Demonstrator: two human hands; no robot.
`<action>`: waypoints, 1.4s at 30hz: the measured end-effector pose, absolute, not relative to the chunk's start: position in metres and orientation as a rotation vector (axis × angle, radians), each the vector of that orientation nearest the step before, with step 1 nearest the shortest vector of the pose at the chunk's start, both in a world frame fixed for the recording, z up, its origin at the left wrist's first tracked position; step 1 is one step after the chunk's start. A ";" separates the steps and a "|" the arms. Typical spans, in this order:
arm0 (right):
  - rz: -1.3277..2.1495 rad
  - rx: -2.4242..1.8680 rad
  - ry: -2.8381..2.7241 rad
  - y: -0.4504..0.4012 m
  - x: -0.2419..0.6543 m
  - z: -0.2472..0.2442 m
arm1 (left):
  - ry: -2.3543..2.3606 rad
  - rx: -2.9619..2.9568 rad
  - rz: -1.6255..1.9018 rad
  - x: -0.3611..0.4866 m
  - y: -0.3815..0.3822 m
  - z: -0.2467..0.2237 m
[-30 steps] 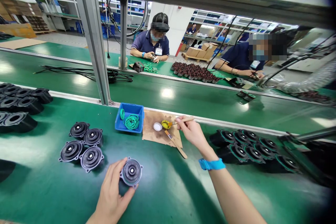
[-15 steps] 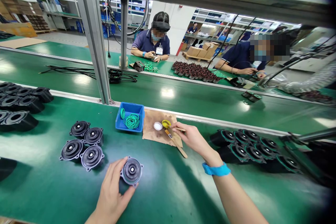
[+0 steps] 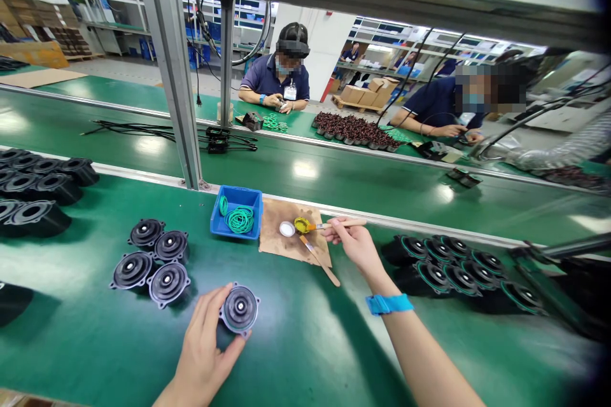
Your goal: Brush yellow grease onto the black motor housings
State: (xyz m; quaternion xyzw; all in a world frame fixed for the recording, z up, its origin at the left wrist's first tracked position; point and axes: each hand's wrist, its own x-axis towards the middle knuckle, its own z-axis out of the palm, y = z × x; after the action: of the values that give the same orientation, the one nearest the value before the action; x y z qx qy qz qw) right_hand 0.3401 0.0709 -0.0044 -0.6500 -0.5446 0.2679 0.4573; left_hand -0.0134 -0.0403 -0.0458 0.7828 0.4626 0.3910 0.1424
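A round black part (image 3: pixel 239 309) stands on the green bench, and my left hand (image 3: pixel 206 337) grips its rim between thumb and fingers. My right hand (image 3: pixel 352 243) holds a wooden-handled brush (image 3: pixel 329 224), its bristles at a small dish of yellow paste (image 3: pixel 302 225). A second brush (image 3: pixel 323 262) lies partly on the stained cardboard (image 3: pixel 272 241), beside a small white dish (image 3: pixel 287 229). Green rings (image 3: pixel 239 219) lie in a blue bin (image 3: pixel 235 234) left of the cardboard.
Several black parts (image 3: pixel 168 281) stand left of my left hand, with more black housings (image 3: pixel 35 216) at far left. Parts with green rings (image 3: pixel 461 276) stand at right. A metal post (image 3: pixel 167 70) rises behind the bench. Two people work across the conveyor (image 3: pixel 305 168).
My right hand has shifted slightly right and up, and the brush now lies flatter, with its bristles at the yellow paste. On the conveyor, the cable parts and a small dark part have moved right.
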 end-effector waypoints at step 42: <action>0.852 -1.261 -0.962 0.024 0.267 0.026 | 1.436 1.964 1.139 -0.011 -0.042 -0.039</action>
State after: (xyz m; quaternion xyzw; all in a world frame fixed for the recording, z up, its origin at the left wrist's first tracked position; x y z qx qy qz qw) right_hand 0.2669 0.0243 0.0259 -0.5486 -0.4185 0.3706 0.6217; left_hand -0.0113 -0.0420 -0.0389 0.7123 0.5207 0.4129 0.2258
